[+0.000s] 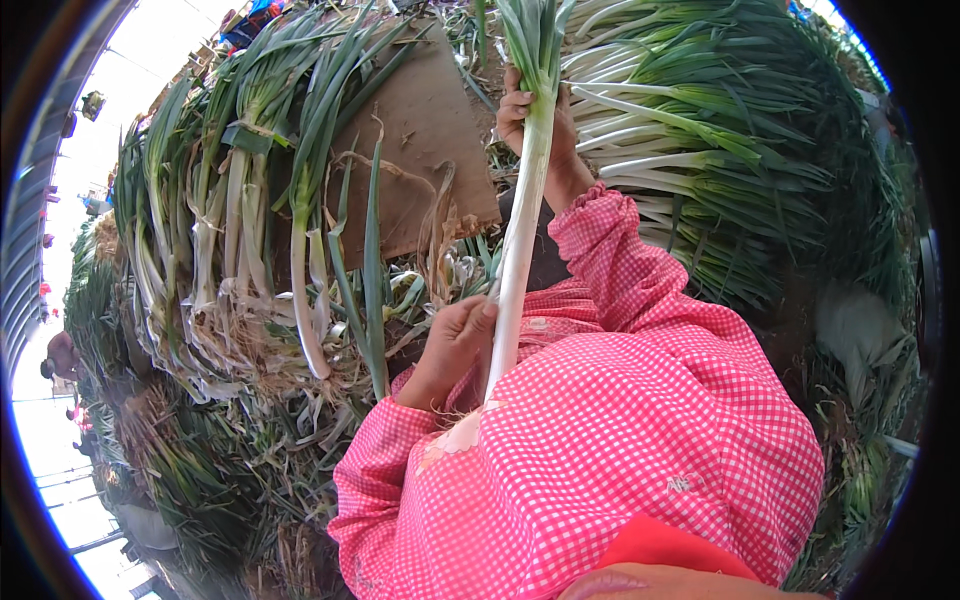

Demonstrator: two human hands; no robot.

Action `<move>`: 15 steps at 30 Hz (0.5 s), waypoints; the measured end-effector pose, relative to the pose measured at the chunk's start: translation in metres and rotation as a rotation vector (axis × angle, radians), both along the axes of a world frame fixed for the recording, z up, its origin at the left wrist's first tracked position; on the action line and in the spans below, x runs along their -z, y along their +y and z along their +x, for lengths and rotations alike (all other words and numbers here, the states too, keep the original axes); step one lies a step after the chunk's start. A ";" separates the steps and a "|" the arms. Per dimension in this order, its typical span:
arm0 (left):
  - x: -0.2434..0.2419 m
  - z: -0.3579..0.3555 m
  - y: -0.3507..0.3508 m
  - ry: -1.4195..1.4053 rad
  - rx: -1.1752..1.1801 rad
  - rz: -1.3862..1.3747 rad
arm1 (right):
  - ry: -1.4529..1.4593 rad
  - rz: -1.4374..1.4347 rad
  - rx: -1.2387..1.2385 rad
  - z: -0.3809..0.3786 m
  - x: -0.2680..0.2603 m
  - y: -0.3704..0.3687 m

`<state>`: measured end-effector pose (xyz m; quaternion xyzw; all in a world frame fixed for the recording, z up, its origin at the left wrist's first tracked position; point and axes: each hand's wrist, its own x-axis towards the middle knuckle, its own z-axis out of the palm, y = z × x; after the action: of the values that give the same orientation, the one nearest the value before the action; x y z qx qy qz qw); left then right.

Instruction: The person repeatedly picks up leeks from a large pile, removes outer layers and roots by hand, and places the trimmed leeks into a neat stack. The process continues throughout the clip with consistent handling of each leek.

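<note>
A long green onion (519,255) with a thick white stalk slants in front of my chest, its root end low against the checked pink garment. High on the stalk, just under the leaves, my right hand (559,135) is wrapped around it. My left hand (456,337) has its fingers closed at the lower white part, thumb against the stalk. Whether it pinches a loose outer layer there is hard to tell. To the left lie untrimmed green onions (232,202) with dry skins and stringy roots. One single onion (300,270) lies nearest my left hand.
On the right is a large pile of green onions (690,142) with clean white stalks. A brown board (420,142) lies ahead on the ground. Leaf scraps (262,450) cover the ground at lower left. Another person (61,356) is at the far left edge.
</note>
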<state>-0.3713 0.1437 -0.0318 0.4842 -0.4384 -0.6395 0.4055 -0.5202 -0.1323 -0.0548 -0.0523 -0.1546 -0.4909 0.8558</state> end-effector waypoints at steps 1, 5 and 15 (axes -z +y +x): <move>0.004 0.000 -0.004 -0.020 -0.058 -0.006 | 0.017 0.003 -0.011 -0.001 0.002 0.001; 0.005 0.028 -0.036 -0.140 -0.258 -0.174 | 0.022 0.010 -0.093 -0.002 0.000 0.003; -0.027 0.204 -0.067 0.536 -0.688 -0.382 | -0.005 -0.122 -0.133 -0.012 0.002 -0.007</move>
<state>-0.1669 0.0768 -0.0048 0.3360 -0.2423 -0.4782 0.7744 -0.5326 -0.1392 -0.0569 -0.0930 -0.1894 -0.4227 0.8814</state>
